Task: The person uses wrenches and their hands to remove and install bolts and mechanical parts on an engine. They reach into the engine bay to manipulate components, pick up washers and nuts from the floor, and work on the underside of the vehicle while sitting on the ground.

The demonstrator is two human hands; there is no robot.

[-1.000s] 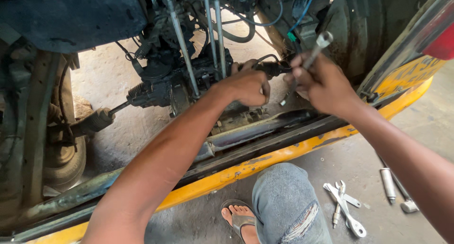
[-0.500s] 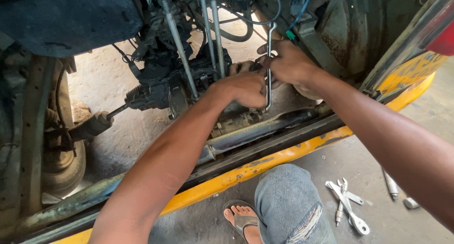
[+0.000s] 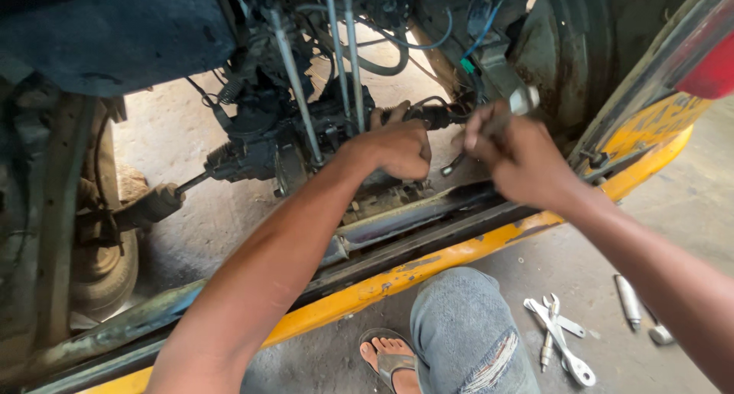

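From the head view, the left hand (image 3: 396, 148) stays clenched on the steering rack (image 3: 306, 138) inside the yellow frame (image 3: 428, 260), while the right hand (image 3: 518, 158), gripping a wrench (image 3: 489, 128), has swung it from upright to slanted, suggesting another turn on the fitting.
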